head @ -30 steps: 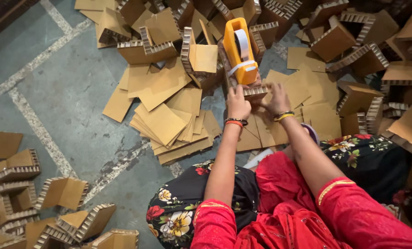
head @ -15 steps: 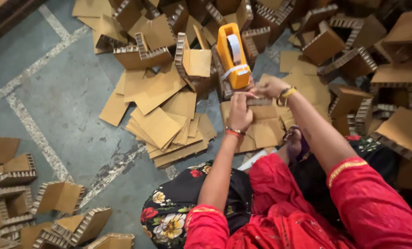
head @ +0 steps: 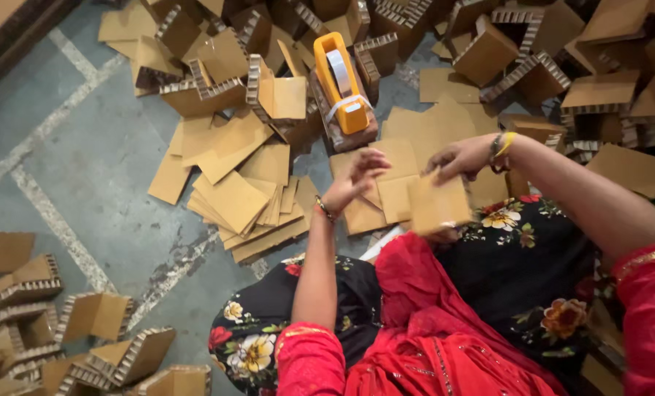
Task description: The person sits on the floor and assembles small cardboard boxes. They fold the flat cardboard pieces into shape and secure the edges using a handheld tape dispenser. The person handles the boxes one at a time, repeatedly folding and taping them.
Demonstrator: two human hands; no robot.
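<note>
Nearest, along the bottom edge of the frame: red garment (head: 430,330) and black floral fabric (head: 518,264) across the lap, seated on the grey floor (head: 85,147)

Lower left corner: a cluster of folded cardboard corner pieces (head: 85,323), brown, with zigzag corrugated edges showing, lying loose and partly stacked

Centre right, just above the lap: right hand (head: 463,158) closed by the fingertips on the top edge of a flat cardboard square (head: 437,205), plain brown, held roughly level and tilted a little, its lower edge over the knee. Left hand (head: 353,180) just left of it, raised, fingers loosely spread and curled, gripping nothing that shows, apart from the square. Step in hand, as a judgement: one flat square picked up and being brought between both hands, not yet folded or taped

Left of centre, beyond the left hand: a fanned pile of flat squares (head: 232,198) on the floor, same plain brown, overlapping like spilled cards; more flat pieces under and beside the hands

Upper centre: a yellow tape dispenser (head: 340,81) with a pale roll of tape, standing on a brown block, well within reach past the hands

Farthest, across the top and upper right: heaps of finished-looking folded pieces (head: 533,66), angled shapes with serrated edges, tumbled over one another

No label, print or sign to make out on any piece; all bare brown board
</note>
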